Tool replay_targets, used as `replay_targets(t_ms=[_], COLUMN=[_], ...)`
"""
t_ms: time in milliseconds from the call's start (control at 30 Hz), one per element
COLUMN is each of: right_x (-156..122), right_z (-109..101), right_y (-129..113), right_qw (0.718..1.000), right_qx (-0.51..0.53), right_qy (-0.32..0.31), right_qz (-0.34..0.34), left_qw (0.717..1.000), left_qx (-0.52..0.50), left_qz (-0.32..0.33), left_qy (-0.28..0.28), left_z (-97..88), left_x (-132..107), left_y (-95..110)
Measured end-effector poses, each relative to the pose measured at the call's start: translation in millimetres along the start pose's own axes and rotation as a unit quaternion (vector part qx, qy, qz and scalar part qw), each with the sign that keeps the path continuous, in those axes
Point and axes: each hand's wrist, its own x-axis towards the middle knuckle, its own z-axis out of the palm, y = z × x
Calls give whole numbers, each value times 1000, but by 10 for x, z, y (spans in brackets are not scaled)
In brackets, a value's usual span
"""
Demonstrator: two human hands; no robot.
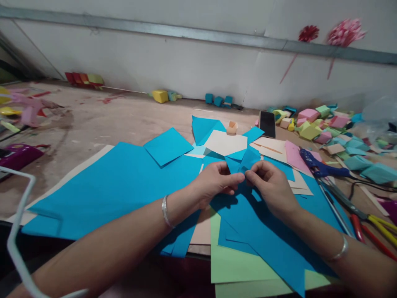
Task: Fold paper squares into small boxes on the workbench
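Note:
Between my two hands, just above the papers, is a small piece of blue paper point(249, 158) that looks folded. My left hand point(218, 180) pinches its lower left side between thumb and fingers. From the right, my right hand point(269, 182) pinches it too, the thumb tips almost meeting. Beneath lie large blue paper sheets point(124, 186) and a pale green sheet point(232, 267). A blue paper square point(168, 147) rests on the big sheet left of my hands. Behind them is a cream paper piece point(228, 142) with a small folded peach paper shape point(232, 127) at its far edge.
On the right are a blue glue gun point(324, 165), scissors point(350, 203) with yellow handles and a phone point(267, 124). Many folded paper shapes point(313, 124) pile up behind. A pink glue gun point(31, 107) lies far left. Paper flowers point(345, 33) hang along the wall rail.

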Motion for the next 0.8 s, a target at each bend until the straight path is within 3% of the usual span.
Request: replay_targets(t_ms=[233, 567, 800], right_x=[-14, -49, -43], right_z=[7, 20, 37], right_y=[1, -26, -14], right_qw=[1000, 1000, 999], right_qx=[-7, -26, -45], right_qy=[12, 14, 12], right_qz=[2, -3, -27], left_qw=[999, 996, 999], left_qx=[27, 85, 51], left_qz=[24, 4, 2], left_qy=[18, 29, 6], left_z=[-21, -3, 5], left_x=[-6, -19, -10], left_y=[-10, 31, -5])
